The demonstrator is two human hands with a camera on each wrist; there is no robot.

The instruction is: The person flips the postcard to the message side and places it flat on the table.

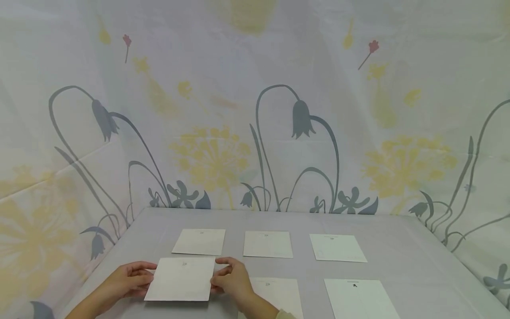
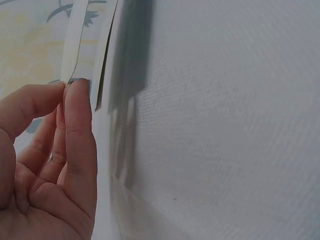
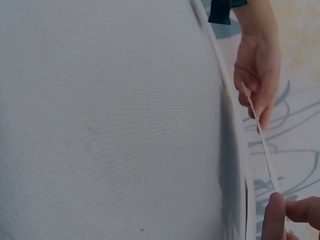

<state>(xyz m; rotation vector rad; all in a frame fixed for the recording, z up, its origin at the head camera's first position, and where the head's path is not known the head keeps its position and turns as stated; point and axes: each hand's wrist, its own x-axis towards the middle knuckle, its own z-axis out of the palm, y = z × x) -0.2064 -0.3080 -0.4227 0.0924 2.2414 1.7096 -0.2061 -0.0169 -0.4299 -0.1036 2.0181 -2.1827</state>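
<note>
Both hands hold a white card (image 1: 181,279) with a small dark mark near its top edge. My left hand (image 1: 126,280) pinches the card's left edge between thumb and fingers. On the opposite edge, my right hand (image 1: 234,278) pinches it the same way. Seen edge-on in the left wrist view, the card (image 2: 76,40) is a thin strip above the left fingertips, over the table with a shadow beneath. The right wrist view shows the card (image 3: 264,142) as a thin line stretched between the two hands.
A back row holds three similar cards: left (image 1: 199,241), middle (image 1: 268,244) and right (image 1: 338,247). Two more, a front-middle card (image 1: 279,294) and a front-right card (image 1: 360,299), lie on the grey table (image 1: 418,257). A flower-printed curtain (image 1: 255,110) hangs behind and beside it.
</note>
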